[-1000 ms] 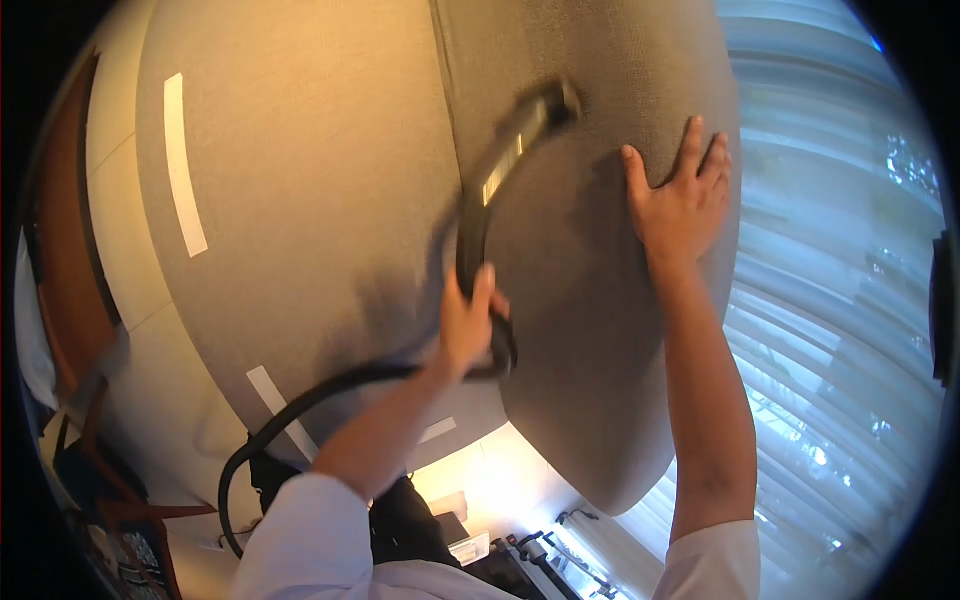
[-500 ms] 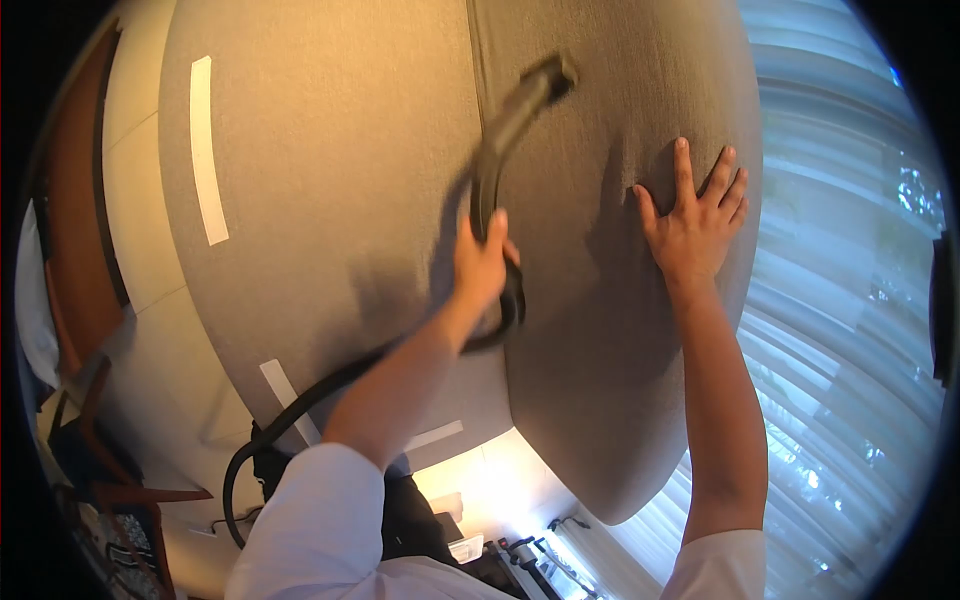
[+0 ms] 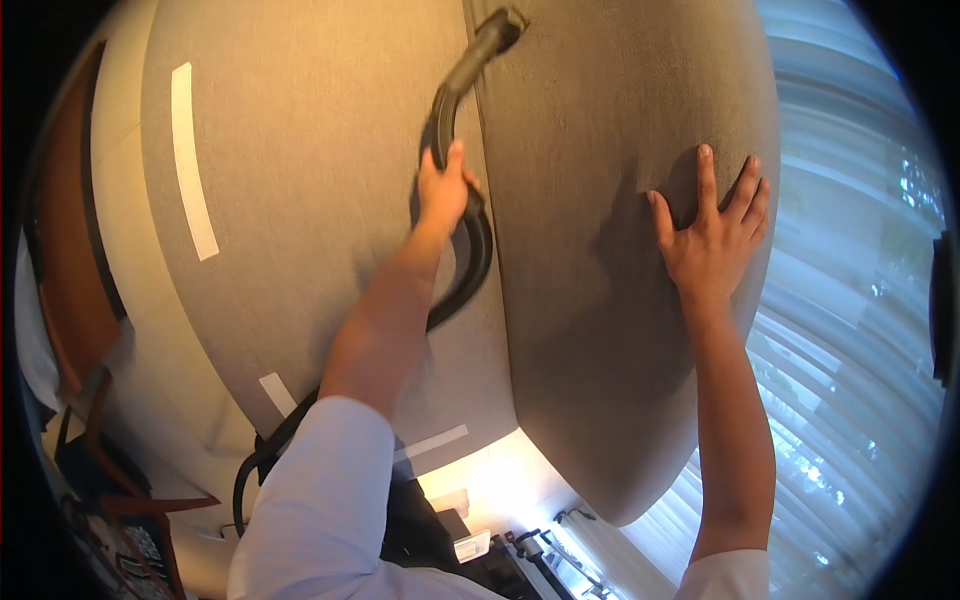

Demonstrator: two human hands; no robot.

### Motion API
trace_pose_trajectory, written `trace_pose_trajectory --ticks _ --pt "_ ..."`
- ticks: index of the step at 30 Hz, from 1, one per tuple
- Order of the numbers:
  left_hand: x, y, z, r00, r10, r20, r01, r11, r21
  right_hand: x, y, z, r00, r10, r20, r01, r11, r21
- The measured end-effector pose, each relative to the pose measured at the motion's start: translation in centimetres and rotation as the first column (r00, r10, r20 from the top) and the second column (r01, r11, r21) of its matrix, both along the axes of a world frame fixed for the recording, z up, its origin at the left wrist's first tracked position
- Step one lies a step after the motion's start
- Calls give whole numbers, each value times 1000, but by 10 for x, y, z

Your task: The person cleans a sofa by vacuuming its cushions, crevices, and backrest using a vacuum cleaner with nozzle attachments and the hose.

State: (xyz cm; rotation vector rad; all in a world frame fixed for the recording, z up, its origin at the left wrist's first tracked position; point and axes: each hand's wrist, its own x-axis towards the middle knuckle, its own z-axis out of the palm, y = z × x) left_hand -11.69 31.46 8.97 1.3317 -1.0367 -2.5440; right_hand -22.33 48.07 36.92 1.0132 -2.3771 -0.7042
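Note:
My left hand (image 3: 443, 193) is closed around the curved black handle of a vacuum cleaner hose (image 3: 480, 250). Its nozzle (image 3: 500, 32) points up and to the right, at the grey fabric backrest (image 3: 580, 250) close to the seam. Whether the nozzle touches the fabric is hard to tell. My right hand (image 3: 712, 250) lies flat on the backrest near its right edge, fingers spread, holding nothing. The hose loops below my left hand and passes behind my left forearm over the grey seat (image 3: 330, 150).
White strips (image 3: 192, 165) lie on the seat surface. Sheer curtains (image 3: 860, 260) hang along the right side, beside the backrest. Pale floor tiles (image 3: 115, 190) run along the left, with a brown wooden piece (image 3: 70, 200) beyond them. A red-framed item (image 3: 150, 505) stands at lower left.
My left hand has moved up and left in view, carrying the hose handle; the nozzle has shifted the same way. My right hand stays flat on the backrest, its picture position slightly further right.

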Motion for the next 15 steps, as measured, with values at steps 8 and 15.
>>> trace_pose_trajectory --ticks 8,15 --pt "169 134 -14 999 22 33 -29 970 242 -1 -1 -1 1000 -22 -12 22 1000 22" --pt "56 15 -73 989 -55 140 63 997 -52 5 2 -11 1000 -3 -24 2 1000 -15"
